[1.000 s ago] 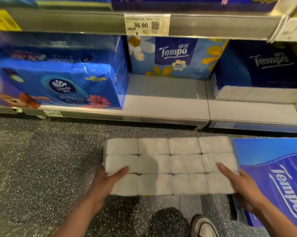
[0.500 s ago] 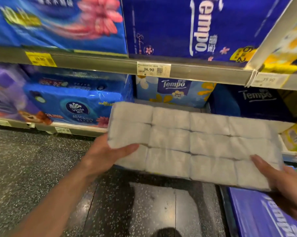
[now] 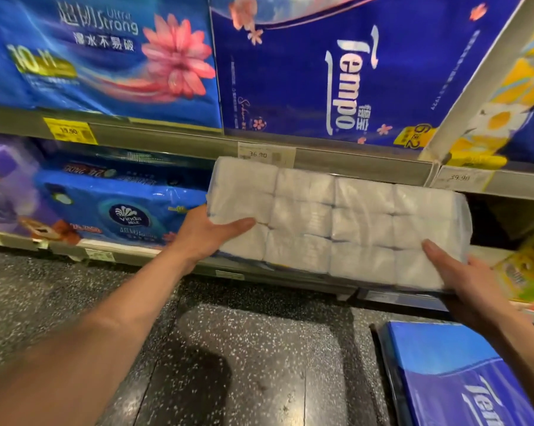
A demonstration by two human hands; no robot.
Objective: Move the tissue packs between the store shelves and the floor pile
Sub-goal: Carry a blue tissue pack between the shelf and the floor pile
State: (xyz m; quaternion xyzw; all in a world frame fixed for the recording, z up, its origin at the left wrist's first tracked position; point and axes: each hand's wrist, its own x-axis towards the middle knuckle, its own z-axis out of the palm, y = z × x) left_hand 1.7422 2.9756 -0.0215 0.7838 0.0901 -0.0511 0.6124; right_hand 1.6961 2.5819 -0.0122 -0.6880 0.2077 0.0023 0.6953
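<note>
Grip: left hand (image 3: 209, 236) holds the left end of the white tissue pack (image 3: 336, 229), thumb across the front face and fingers hidden behind; right hand (image 3: 465, 281) holds the lower right corner the same way. Both are closed on the pack. The pack is airborne, slightly tilted with its right end lower, at the mouth of the lower shelf (image 3: 136, 259) and not yet set down. Judgement: this pack is mid-transfer and looks headed into the shelf, though direction can't be confirmed. At least one blue Tempo pack (image 3: 462, 382) sits on the floor (image 3: 244, 348) at right, so more moves are likely left. Clearances: the pack's top edge overlaps the upper shelf rail (image 3: 351, 163) by the 36.90 tag (image 3: 259, 153), so it likely needs to drop a bit to pass under. Vinda pack (image 3: 121, 207) is just beside the left hand, a tight side. Yellow pack (image 3: 523, 265) sits near the right hand. The bay behind is mostly hidden; a dark gap shows at right.
</note>
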